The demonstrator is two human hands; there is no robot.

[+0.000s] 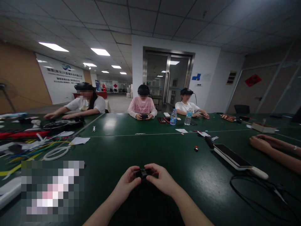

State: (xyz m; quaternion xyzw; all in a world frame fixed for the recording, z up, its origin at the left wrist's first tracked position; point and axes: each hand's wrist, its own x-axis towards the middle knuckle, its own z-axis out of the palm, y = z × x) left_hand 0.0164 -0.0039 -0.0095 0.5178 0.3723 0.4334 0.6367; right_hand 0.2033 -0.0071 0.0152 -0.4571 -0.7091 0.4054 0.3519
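Observation:
Between my two hands is a small dark, boxy object [143, 173] with a shiny lighter patch on it; its kind is too small to make out. My left hand [129, 180] grips its left end, thumb at the near side and fingers curled behind. On the other end, my right hand [160, 177] holds it the same way. Both hands are just above the green table [113, 160], near its front middle. The fingers hide much of the object.
Cables [56, 153] and papers lie to the left, beside a blurred patch. At right are a white-handled device with a dark screen [232, 156], a black cord [235, 188] and another person's hands [262, 141]. Bottles [173, 117] and several people are across the table.

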